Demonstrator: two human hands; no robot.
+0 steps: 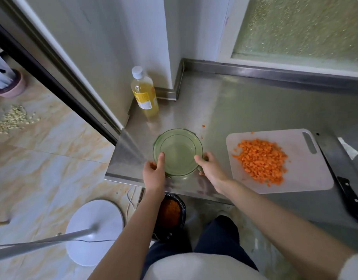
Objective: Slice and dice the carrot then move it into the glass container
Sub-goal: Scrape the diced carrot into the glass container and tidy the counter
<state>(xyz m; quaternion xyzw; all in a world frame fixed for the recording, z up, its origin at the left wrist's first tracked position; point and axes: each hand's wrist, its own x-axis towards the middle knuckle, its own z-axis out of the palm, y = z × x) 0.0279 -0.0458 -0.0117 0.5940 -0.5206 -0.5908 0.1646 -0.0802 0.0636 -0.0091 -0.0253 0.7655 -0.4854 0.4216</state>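
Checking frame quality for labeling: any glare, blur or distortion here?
Head view: wide-angle bending toward the edges; soft glare on the steel counter; pole at bottom left blurred; diced carrot, glass container, left hand and right hand reasonably sharp.

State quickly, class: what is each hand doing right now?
The left hand grips the glass container at its near-left rim.
The right hand grips the same container at its near-right edge.

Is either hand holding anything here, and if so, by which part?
Both hands hold the green glass container by its near rim: the left hand on the left side, the right hand on the right.
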